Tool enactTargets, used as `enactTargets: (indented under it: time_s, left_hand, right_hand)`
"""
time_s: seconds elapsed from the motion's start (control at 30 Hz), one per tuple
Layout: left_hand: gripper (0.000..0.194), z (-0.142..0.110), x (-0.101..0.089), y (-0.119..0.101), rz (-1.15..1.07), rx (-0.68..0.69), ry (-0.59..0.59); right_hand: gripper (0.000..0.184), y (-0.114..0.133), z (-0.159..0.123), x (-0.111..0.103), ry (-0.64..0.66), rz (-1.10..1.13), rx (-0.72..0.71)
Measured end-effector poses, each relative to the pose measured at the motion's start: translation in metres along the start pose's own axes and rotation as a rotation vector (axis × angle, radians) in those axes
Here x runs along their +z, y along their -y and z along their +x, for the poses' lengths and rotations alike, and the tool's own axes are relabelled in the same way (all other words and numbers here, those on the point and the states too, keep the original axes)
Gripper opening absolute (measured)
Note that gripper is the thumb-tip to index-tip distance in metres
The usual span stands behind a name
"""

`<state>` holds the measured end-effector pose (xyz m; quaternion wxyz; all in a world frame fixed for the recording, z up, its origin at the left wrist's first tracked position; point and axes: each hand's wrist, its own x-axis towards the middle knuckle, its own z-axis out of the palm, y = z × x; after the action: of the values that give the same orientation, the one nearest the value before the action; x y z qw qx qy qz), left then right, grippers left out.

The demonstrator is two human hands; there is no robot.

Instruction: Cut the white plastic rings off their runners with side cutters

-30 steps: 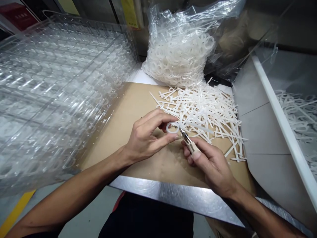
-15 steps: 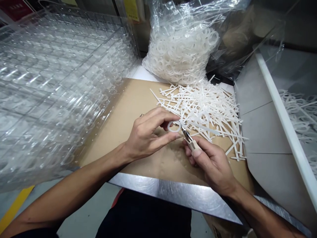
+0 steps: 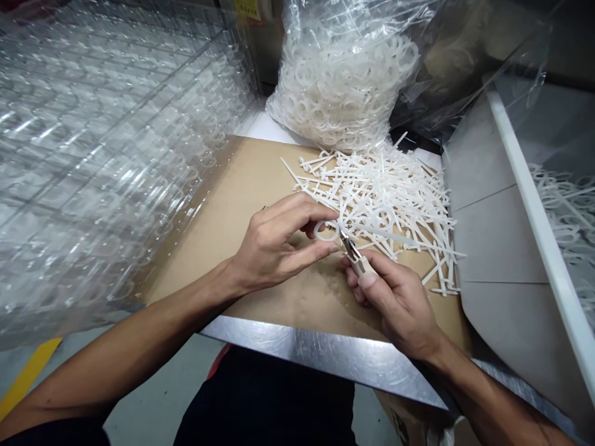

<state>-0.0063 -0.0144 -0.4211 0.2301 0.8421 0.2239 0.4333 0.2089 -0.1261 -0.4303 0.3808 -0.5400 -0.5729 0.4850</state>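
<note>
My left hand [image 3: 279,244] pinches a white plastic ring [image 3: 326,230] between thumb and fingertips. My right hand [image 3: 395,303] grips small side cutters [image 3: 354,255] with beige handles, and their metal jaws touch the ring's right edge. Just beyond the hands lies a loose heap of white plastic runners [image 3: 381,210], its nearest pieces almost touching the ring. Both hands are over a brown cardboard sheet [image 3: 297,303].
A stack of clear moulded trays [image 3: 106,142] rises at left. A clear bag of white rings [image 3: 339,80] stands behind the heap. A grey bin [image 3: 502,248] with a white rim holds more white pieces at right. A steel table edge [image 3: 325,359] runs below.
The whole scene sits slightly higher in the view because the camera has shifted. Both hands still hold the ring and cutters together, with little visible movement.
</note>
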Motion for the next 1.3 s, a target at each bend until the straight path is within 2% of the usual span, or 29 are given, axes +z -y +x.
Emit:
enactTargets:
  time_s: [0.23,0.5,0.67,0.8,0.93,1.03,1.3]
  left_hand:
    - [0.025,0.001,0.002,0.002,-0.039,0.044,-0.034]
    - [0.029,0.000,0.004,0.003,-0.101,0.032,-0.045]
    - [0.033,-0.001,0.004,0.006,-0.121,0.040,-0.046]
    - [0.038,-0.003,0.004,0.011,-0.143,0.026,-0.083]
    - [0.042,-0.005,0.006,0.007,-0.178,0.012,-0.105]
    - [0.042,-0.005,0.010,-0.003,-0.219,0.008,-0.066]
    - [0.040,-0.005,0.022,-0.017,-0.255,0.053,0.031]
  right_hand:
    - [0.029,0.003,-0.003,0.002,0.006,-0.002,0.002]
    - [0.037,0.008,-0.006,0.007,0.039,-0.026,0.003]
    - [0.041,0.004,-0.009,0.011,-0.009,0.012,0.057]
    - [0.040,-0.005,-0.006,0.013,-0.021,0.121,0.066]
    - [0.036,-0.009,-0.002,0.015,-0.034,0.341,0.059]
    - [0.034,-0.008,-0.003,0.015,-0.100,0.444,0.038]
    - [0.029,0.008,-0.003,0.017,-0.282,0.438,0.029]
